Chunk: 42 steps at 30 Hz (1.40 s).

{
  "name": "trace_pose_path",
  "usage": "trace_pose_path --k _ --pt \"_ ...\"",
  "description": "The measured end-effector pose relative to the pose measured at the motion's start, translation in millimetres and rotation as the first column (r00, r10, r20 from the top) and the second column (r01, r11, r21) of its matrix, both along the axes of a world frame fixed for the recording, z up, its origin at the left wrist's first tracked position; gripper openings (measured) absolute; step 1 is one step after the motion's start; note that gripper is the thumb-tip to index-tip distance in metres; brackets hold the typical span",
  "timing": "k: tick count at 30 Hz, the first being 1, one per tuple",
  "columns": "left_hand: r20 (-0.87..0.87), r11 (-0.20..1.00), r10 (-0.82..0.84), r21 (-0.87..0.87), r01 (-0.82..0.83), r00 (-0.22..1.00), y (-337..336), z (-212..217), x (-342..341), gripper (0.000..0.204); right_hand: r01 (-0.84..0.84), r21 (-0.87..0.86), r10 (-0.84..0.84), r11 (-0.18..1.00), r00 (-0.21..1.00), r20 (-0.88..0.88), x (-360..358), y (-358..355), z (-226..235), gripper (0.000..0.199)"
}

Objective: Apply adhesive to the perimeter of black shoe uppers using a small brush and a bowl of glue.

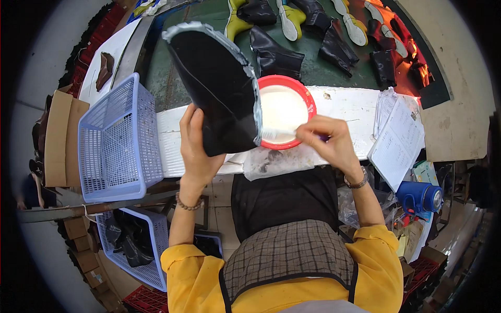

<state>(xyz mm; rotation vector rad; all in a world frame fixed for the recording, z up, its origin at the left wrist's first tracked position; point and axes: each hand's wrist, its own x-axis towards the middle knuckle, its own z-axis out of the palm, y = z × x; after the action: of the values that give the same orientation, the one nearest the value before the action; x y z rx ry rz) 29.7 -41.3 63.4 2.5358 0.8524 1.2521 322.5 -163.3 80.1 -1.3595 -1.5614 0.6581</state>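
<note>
My left hand (pixel 198 148) is closed around a black boot upper (pixel 216 94), held up and tilted over the white table. A pale, wet-looking coating lines the upper's edge along its top and right side. Pinched in my right hand (pixel 330 140) is a brush (pixel 270 133), of which pale bristles and a bit of purple handle show. Its bristles touch or nearly touch the coated edge near the upper's lower right. Behind the brush stands a red bowl (pixel 313 107) of white liquid (pixel 282 107), partly covered by the upper and my right fingers.
Several black boot uppers (pixel 276 55) and yellow-green boot forms (pixel 292 23) lie across the green surface (pixel 172 73). A blue basket (pixel 138 130) stands at left, another (pixel 162 250) below it holding black pieces. Papers (pixel 399 138) and a blue bottle (pixel 417 197) are at right.
</note>
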Motion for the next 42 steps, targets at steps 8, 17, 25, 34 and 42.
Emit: trace_pose_path --k 8,17,25,34,42 --pt "0.697 0.228 -0.095 -0.680 0.697 0.711 5.6 6.3 -58.0 0.131 0.309 0.028 -0.261 0.951 0.747 0.612 57.5 21.0 -26.8 0.012" --pt "0.800 0.052 0.180 -0.589 0.806 0.573 -9.5 -15.5 -65.9 0.106 -0.028 0.269 0.007 0.963 0.997 0.081 23.5 44.1 2.1 0.017" --pt "0.769 -0.052 0.215 -0.606 0.793 0.602 -24.6 -5.5 -48.6 0.115 -0.015 0.302 -0.055 0.953 0.973 0.222 22.7 46.2 8.7 0.012" --pt "0.790 -0.293 0.030 -0.578 0.761 0.612 -29.0 -10.8 -26.7 0.145 -0.196 0.339 0.070 0.920 0.934 0.351 18.2 60.1 39.5 0.020" --pt "0.843 -0.587 0.066 -0.400 0.704 0.534 -33.6 -73.2 -41.2 0.116 -0.338 0.365 0.161 0.867 0.886 0.435 -3.6 68.5 58.0 0.017"
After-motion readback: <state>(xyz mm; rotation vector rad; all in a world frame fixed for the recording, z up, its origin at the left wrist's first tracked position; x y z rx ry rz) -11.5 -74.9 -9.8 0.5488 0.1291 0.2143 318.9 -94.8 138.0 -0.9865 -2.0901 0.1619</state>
